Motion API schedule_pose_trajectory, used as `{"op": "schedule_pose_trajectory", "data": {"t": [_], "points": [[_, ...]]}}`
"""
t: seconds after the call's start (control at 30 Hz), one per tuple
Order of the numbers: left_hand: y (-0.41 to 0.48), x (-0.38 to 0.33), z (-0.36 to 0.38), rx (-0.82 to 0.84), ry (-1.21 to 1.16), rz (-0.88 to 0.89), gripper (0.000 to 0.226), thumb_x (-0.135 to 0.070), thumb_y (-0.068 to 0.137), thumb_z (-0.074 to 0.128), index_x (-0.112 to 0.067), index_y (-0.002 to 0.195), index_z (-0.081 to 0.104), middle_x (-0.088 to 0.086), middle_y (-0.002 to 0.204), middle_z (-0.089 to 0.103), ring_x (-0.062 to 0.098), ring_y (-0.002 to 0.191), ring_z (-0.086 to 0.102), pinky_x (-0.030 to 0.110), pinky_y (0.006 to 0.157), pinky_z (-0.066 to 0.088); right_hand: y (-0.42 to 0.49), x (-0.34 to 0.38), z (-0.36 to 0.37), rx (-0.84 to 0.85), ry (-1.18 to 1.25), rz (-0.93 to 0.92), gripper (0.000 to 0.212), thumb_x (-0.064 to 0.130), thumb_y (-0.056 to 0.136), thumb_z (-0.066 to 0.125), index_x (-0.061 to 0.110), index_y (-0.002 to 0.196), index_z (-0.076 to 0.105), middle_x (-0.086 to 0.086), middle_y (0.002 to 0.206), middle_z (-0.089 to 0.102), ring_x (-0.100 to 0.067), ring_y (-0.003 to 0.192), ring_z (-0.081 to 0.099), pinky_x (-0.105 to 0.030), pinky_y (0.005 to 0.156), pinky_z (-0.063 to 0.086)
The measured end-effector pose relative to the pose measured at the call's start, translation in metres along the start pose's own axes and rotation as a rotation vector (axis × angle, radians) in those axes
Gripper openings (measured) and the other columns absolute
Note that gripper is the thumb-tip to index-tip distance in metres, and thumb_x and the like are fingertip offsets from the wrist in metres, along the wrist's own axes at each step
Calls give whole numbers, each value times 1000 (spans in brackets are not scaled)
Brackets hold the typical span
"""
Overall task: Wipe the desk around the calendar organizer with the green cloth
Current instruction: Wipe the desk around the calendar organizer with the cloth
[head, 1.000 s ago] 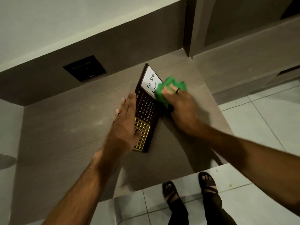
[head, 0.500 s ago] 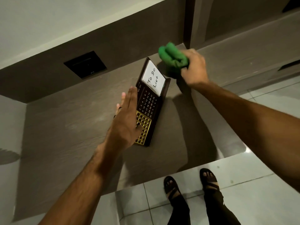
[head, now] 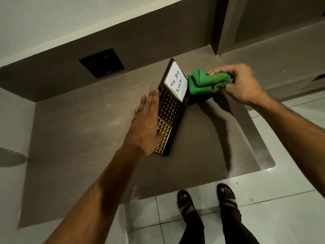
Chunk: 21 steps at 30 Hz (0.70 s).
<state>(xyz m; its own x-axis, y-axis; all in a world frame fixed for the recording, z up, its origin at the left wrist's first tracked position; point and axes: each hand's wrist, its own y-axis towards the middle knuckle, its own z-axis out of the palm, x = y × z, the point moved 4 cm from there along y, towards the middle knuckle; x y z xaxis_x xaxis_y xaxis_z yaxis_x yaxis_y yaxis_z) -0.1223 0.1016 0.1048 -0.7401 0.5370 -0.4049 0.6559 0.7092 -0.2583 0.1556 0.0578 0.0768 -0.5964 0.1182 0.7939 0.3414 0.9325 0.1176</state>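
The calendar organizer (head: 171,110) lies flat on the brown desk (head: 79,138), its long axis angled away from the person, with the white "To Do List" pad at its far end and the gold grid at its near end. The left hand (head: 147,124) rests flat and open, fingers straight, partly on the organizer's left edge and partly on the desk beside it, holding nothing but pinning the organizer in place. The right hand (head: 239,85) has its grip closed on the bunched green cloth (head: 207,83), which sits just to the right of the pad's far corner, touching or almost touching the organizer's edge; whether the cloth is pressed on the desk or held slightly above it cannot be told, though a dark shadow lies right under it. To do this step well, the cloth wants to be pressed flat onto the desk and drawn along the organizer's right side toward the person, hugging the edge without riding up over the pad. The left palm should keep steady downward pressure so the organizer does not skid. The far side and the left side likely need passes as well.
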Motion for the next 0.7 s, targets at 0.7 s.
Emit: {"op": "schedule_pose_trajectory", "data": {"t": [0.7], "points": [[0,-1,-1,4,22,-5,118,-6,78,73,-23,150,-19,-4,162,-18,17,147,-19,45,123,-1,23,33,13,39,-268,-221,40,-10,71,59,13,99,74,-9,104,74,-25,98,63,-25,88,37]]}}
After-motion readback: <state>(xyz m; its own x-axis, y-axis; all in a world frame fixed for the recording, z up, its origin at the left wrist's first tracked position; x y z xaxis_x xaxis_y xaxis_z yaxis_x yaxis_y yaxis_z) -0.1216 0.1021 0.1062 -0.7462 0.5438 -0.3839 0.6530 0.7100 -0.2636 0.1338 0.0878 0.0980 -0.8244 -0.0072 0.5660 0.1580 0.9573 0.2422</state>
